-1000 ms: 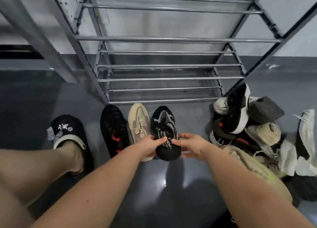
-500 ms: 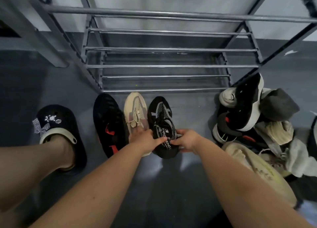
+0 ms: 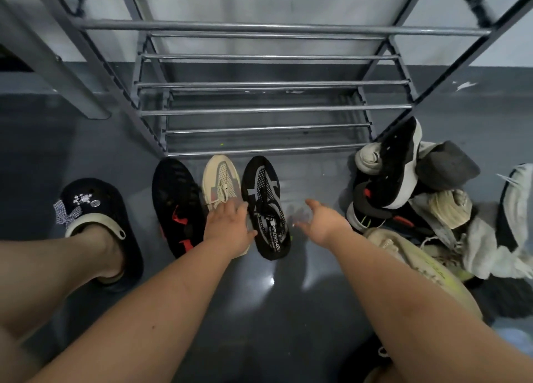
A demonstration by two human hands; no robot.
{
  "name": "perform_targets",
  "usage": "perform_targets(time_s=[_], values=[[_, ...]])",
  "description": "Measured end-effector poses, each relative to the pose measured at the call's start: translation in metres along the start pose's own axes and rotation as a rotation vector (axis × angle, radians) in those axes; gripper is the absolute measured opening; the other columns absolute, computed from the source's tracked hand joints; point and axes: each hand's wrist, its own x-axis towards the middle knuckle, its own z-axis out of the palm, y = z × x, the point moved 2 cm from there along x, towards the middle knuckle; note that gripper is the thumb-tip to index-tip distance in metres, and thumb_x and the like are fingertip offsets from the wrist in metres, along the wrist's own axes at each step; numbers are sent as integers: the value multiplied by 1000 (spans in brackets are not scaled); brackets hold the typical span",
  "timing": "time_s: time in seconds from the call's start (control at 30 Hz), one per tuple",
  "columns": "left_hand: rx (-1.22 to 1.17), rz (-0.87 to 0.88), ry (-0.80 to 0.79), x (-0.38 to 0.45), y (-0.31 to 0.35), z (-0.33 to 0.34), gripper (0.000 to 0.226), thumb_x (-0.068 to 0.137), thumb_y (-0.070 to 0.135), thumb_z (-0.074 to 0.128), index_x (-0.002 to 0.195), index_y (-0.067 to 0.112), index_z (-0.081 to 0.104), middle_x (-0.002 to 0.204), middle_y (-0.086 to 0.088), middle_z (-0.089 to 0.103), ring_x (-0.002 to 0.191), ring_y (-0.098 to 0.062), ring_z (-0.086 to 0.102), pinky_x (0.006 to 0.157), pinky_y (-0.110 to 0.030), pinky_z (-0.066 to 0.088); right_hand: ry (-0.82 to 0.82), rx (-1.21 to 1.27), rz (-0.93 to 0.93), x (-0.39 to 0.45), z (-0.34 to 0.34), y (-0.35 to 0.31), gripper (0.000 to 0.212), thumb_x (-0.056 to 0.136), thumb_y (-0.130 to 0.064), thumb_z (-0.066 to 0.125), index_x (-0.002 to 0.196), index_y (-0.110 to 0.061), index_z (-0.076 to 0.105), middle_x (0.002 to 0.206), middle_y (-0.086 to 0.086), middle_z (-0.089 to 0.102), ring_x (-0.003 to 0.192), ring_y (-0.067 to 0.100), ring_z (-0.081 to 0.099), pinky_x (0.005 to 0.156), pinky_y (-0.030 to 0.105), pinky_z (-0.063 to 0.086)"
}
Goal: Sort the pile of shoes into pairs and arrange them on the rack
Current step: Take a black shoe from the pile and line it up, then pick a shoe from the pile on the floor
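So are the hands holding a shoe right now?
No. The right hand is open above the floor, gripping nothing. The left hand lies open over the beige sneaker, beside the black-and-white sneaker, without gripping either.

A dark grey glossy floor spread beneath and before the hands, catching small bright reflections just behind them. To the left of the left hand, the person's bare leg ended in a foot wearing a black clog with a pale heel strap and small charms on its toe, planted flat on the floor. Far ahead of both hands rose a pale wall above a dark grey baseboard band, with a grey slanted beam standing off to the far left.
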Motion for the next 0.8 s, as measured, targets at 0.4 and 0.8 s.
perform_targets(time_s=[0.4, 0.8], values=[[462, 435, -101, -31, 86, -10, 73, 92, 53, 34, 149, 26, -1, 157, -13, -11, 145, -31, -7, 114, -50, -10, 484, -354, 146, -68, -57, 114, 68, 93, -42, 45, 150, -20, 15, 159, 10, 6, 146, 29, 8, 117, 42, 11], [190, 486, -62, 18, 193, -59, 70, 91, 56, 35, 149, 30, 6, 158, -10, -1, 145, -29, 2, 116, -44, -2, 564, -217, 225, -68, -85, 161, 70, 93, -48, 43, 150, -21, 15, 158, 11, 13, 146, 28, 11, 118, 45, 11]])
